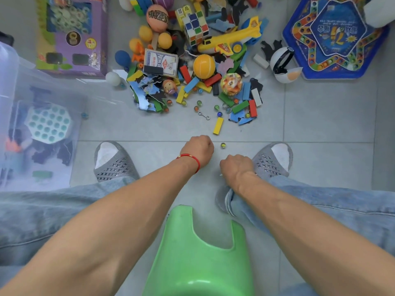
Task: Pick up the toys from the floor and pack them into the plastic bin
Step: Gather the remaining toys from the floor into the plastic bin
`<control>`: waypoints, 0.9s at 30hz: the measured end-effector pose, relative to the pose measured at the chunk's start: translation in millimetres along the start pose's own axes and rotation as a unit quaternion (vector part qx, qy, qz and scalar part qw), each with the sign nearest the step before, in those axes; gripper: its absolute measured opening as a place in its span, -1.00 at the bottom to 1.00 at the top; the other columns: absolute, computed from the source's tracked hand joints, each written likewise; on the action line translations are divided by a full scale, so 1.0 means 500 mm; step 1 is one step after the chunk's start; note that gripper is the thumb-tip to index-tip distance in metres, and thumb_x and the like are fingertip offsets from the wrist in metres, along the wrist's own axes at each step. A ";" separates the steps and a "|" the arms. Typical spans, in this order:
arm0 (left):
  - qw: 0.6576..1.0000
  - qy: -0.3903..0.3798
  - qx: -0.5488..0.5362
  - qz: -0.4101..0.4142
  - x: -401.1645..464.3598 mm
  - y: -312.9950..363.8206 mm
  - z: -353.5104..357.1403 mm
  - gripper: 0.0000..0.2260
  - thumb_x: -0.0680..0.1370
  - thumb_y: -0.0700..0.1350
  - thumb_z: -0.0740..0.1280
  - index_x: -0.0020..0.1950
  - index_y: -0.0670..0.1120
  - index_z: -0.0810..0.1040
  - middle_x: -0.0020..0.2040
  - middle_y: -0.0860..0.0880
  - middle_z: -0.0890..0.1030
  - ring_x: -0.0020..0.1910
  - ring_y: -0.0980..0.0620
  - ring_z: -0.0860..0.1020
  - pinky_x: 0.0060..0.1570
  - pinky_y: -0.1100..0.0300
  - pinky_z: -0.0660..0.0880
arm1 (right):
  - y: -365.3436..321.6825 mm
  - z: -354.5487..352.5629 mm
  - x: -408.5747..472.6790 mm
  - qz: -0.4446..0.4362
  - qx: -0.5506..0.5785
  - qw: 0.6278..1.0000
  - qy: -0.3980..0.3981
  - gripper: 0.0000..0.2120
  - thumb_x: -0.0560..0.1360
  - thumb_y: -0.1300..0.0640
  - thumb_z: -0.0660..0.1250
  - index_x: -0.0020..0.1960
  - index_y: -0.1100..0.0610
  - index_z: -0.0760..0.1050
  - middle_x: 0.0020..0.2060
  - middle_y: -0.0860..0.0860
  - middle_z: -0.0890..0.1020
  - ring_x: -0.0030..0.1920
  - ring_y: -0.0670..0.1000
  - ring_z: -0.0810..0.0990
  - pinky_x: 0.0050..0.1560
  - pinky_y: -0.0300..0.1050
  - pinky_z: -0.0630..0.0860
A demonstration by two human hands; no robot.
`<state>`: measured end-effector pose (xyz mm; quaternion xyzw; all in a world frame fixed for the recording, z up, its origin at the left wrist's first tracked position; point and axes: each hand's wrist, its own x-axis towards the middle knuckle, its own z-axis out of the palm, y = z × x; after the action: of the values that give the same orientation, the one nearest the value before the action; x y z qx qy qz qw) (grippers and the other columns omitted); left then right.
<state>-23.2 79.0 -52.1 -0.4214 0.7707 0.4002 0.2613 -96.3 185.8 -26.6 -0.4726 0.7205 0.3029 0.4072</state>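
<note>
My left hand, with a red string on its wrist, hovers low over the floor tiles, fingers curled into a fist; its palm is hidden. My right hand is beside it, next to my right slipper, fingers also curled under. A single marble lies between the two hands, just ahead of them. A yellow block lies a little farther out. Beyond that spreads the toy pile: balls, blocks, puzzle pieces, marbles, a cube, a yellow plane. The clear plastic bin stands at my left, holding a few toys.
A purple toy box lies behind the bin. A blue hexagonal board game sits at the far right, with a white ball capsule beside it. My slippered feet flank my hands. I sit on a green stool.
</note>
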 end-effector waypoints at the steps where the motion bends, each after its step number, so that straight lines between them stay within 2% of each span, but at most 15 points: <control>1: 0.999 0.009 0.045 0.019 0.005 0.011 0.004 -0.74 0.61 -0.03 0.19 0.11 -0.14 0.58 0.09 -0.17 0.60 0.06 -0.24 0.56 -0.01 0.03 0.51 | -0.003 0.001 0.003 -0.007 -0.009 1.000 -0.002 -0.62 0.62 0.26 0.15 0.41 0.08 0.44 0.35 0.04 0.51 0.37 0.12 0.47 0.23 -0.04 0.44; 6: 0.978 0.030 0.188 0.086 0.026 0.060 0.021 -0.65 0.66 0.08 0.17 0.21 -0.19 0.47 0.14 -0.21 0.55 0.08 -0.27 0.55 -0.15 0.03 0.36 | 0.027 -0.013 0.019 -0.004 0.021 0.999 -0.026 -0.63 0.66 0.20 0.09 0.43 0.10 0.41 0.39 0.07 0.47 0.39 0.13 0.45 0.28 -0.03 0.41; 10: 0.962 0.001 0.256 0.099 0.033 0.098 0.030 -0.62 0.66 0.10 0.15 0.25 -0.19 0.47 0.16 -0.18 0.59 0.14 -0.22 0.57 -0.15 0.06 0.36 | 0.090 -0.046 0.031 0.052 0.108 0.991 -0.067 -0.64 0.65 0.17 0.11 0.42 0.16 0.39 0.37 0.15 0.47 0.35 0.17 0.47 0.25 -0.01 0.44; 13: 0.943 -0.016 0.319 0.098 0.033 0.109 0.040 -0.76 0.68 -0.09 0.17 0.26 -0.18 0.48 0.17 -0.13 0.61 0.14 -0.17 0.59 -0.12 0.06 0.45 | 0.139 -0.058 0.032 0.079 0.179 0.977 -0.089 -0.65 0.66 0.07 0.16 0.38 0.20 0.40 0.31 0.17 0.51 0.27 0.17 0.52 0.09 -0.06 0.42; 15: 0.944 -0.028 0.321 0.078 0.023 0.111 0.041 -0.76 0.64 -0.27 0.15 0.28 -0.19 0.45 0.18 -0.14 0.60 0.14 -0.17 0.58 -0.12 0.06 0.46 | 0.167 -0.056 0.032 0.089 0.245 0.962 -0.083 -0.66 0.65 0.03 0.18 0.29 0.23 0.46 0.19 0.18 0.57 0.13 0.17 0.56 -0.01 -0.09 0.42; 16: 0.946 -0.041 0.314 0.064 0.016 0.112 0.035 -0.74 0.62 -0.31 0.14 0.29 -0.21 0.44 0.19 -0.15 0.59 0.15 -0.19 0.58 -0.10 0.05 0.46 | 0.177 -0.056 0.031 0.087 0.310 0.944 -0.077 -0.68 0.63 0.03 0.20 0.22 0.24 0.51 0.09 0.18 0.62 0.01 0.16 0.58 -0.07 -0.08 0.46; 17: 0.954 -0.058 0.291 0.051 0.012 0.110 0.026 -0.73 0.62 -0.31 0.13 0.31 -0.21 0.43 0.21 -0.17 0.57 0.17 -0.20 0.56 -0.07 0.03 0.47 | 0.181 -0.060 0.027 0.081 0.400 0.910 -0.073 -0.71 0.63 0.05 0.21 0.14 0.25 0.56 -0.04 0.15 0.64 -0.13 0.13 0.58 -0.19 -0.08 0.49; 19: 0.968 -0.100 0.228 0.041 -0.003 0.104 -0.021 -0.74 0.66 -0.19 0.13 0.32 -0.20 0.44 0.23 -0.20 0.54 0.17 -0.23 0.54 0.01 0.01 0.47 | 0.172 -0.084 0.017 0.070 0.584 0.806 -0.063 -0.74 0.65 0.11 0.20 0.07 0.27 0.57 -0.23 0.11 0.59 -0.36 0.02 0.47 -0.47 -0.16 0.38; 20: 0.969 -0.131 0.206 0.049 -0.011 0.095 -0.058 -0.72 0.67 -0.10 0.13 0.30 -0.19 0.45 0.21 -0.20 0.55 0.13 -0.21 0.55 -0.01 0.02 0.46 | 0.160 -0.105 0.009 0.058 0.645 0.760 -0.059 -0.75 0.66 0.12 0.19 0.09 0.28 0.56 -0.26 0.10 0.57 -0.41 -0.01 0.43 -0.53 -0.21 0.32; 22: 0.951 -0.218 0.211 0.056 -0.025 0.059 -0.162 -0.73 0.66 -0.04 0.14 0.20 -0.18 0.50 0.10 -0.15 0.65 -0.11 -0.12 0.56 -0.17 0.11 0.47 | 0.118 -0.162 -0.002 0.009 0.716 0.696 -0.051 -0.76 0.68 0.14 0.20 0.13 0.29 0.53 -0.23 0.10 0.57 -0.41 -0.03 0.44 -0.54 -0.24 0.31; 24: 0.935 -0.287 0.206 0.021 -0.057 0.008 -0.298 -0.76 0.63 -0.06 0.15 0.10 -0.16 0.53 -0.06 -0.07 0.72 -0.34 -0.04 0.50 -0.34 0.20 0.49 | 0.045 -0.234 -0.014 -0.054 0.758 0.648 -0.059 -0.79 0.68 0.16 0.19 0.14 0.28 0.52 -0.18 0.12 0.57 -0.38 -0.01 0.46 -0.50 -0.23 0.37; 25: 0.938 -0.295 0.180 -0.007 -0.079 -0.021 -0.370 -0.78 0.62 -0.08 0.16 0.08 -0.16 0.53 -0.08 -0.07 0.73 -0.39 -0.01 0.47 -0.38 0.23 0.48 | 0.000 -0.272 -0.022 -0.084 0.774 0.624 -0.070 -0.80 0.67 0.17 0.19 0.14 0.27 0.52 -0.17 0.12 0.56 -0.36 0.00 0.47 -0.47 -0.21 0.40; 27: 0.958 -0.255 0.113 -0.066 -0.142 -0.085 -0.514 -0.80 0.61 -0.09 0.22 0.09 -0.18 0.55 -0.08 -0.09 0.73 -0.43 0.01 0.44 -0.42 0.25 0.42 | -0.105 -0.347 -0.050 -0.155 0.785 0.593 -0.088 -0.82 0.64 0.20 0.19 0.13 0.25 0.52 -0.18 0.11 0.57 -0.33 0.01 0.48 -0.39 -0.18 0.43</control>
<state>32.7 -118.7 123.4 -0.3226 0.6893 0.3866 0.5210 -94.0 34.7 76.7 -0.0452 0.5560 -0.4077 0.7229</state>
